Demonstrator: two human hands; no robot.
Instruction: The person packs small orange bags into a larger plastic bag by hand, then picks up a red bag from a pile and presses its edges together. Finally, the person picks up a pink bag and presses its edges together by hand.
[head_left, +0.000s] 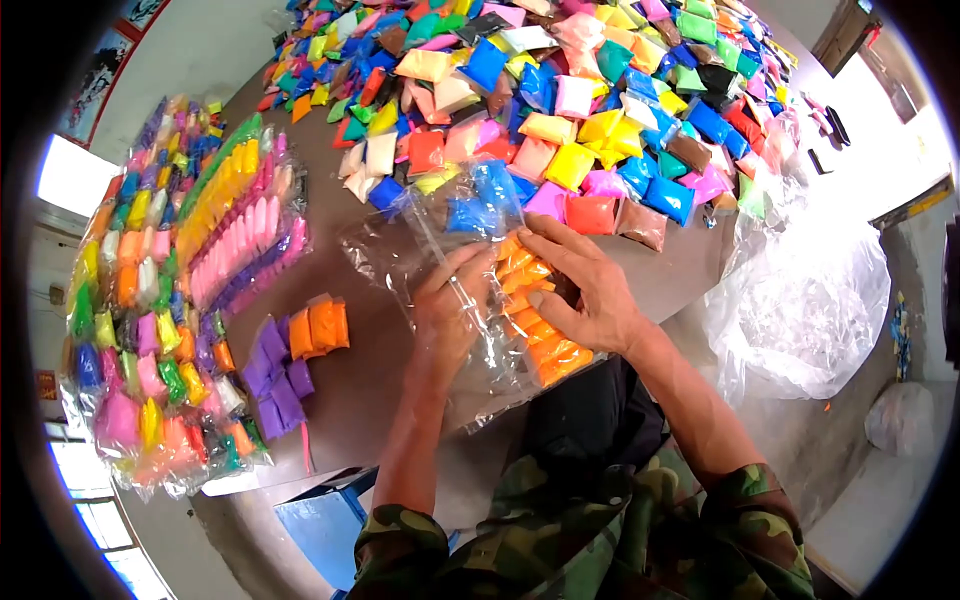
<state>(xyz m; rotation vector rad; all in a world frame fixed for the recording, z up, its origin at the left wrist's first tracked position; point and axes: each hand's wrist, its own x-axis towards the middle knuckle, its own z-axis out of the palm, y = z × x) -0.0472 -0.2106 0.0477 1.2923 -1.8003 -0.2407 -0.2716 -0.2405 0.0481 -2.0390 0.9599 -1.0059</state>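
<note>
A row of small orange packets lies overlapped in front of me, at the table's near edge. My right hand grips the row from the right, fingers over its far end and thumb across the packets. A clear plastic bag spreads about the row, with blue packets showing at its far end. My left hand is closed on the bag at the left side of the orange row. Film covers part of this hand, and its fingertips are partly hidden.
A large heap of coloured packets covers the far table. Filled clear bags lie stacked at left, near loose purple packets and an orange bundle. A big clear bag hangs at right; a blue bin stands below.
</note>
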